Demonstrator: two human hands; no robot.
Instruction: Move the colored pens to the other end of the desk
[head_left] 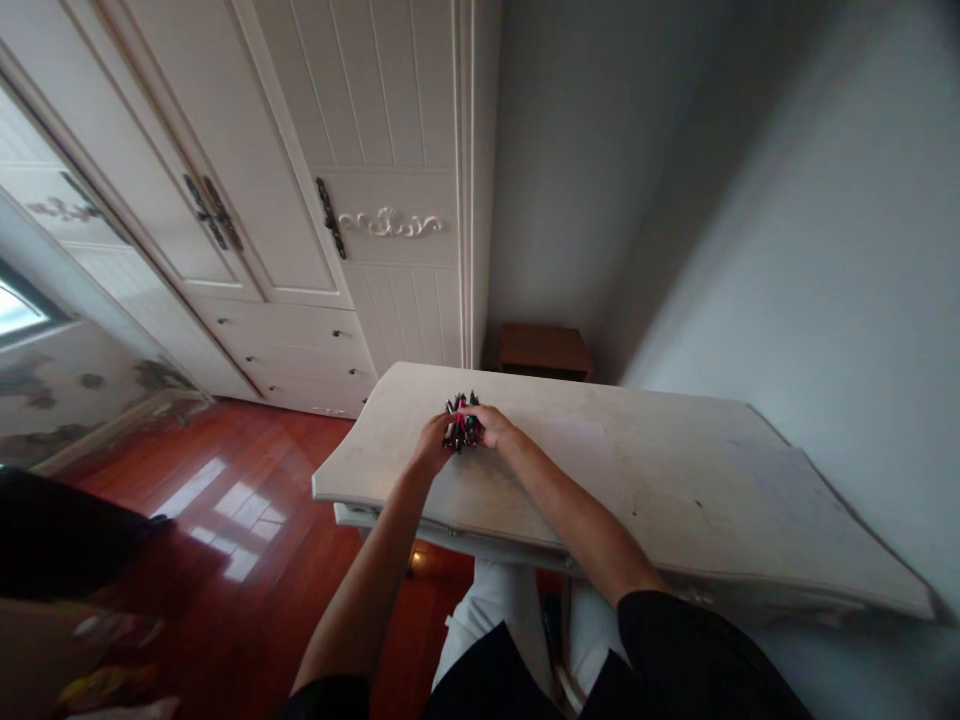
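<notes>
Both hands are closing around a bundle of pens near the far-left corner of a white surface.

Head view: the left hand [433, 443] and right hand [491, 426] are pressing in from either side of the bundle of pens [461, 425], fingers curled shut on it, tips of the pens pointing up and away. The bundle is standing on the surface [675, 480] close to its far edge and near the rounded left edge, beyond which the red wooden floor [247, 510] is lying open. To the right, the surface is stretching bare toward the wall. A white wardrobe [337, 180] is standing behind, with a small brown cabinet [544, 350] just past the far edge.
</notes>
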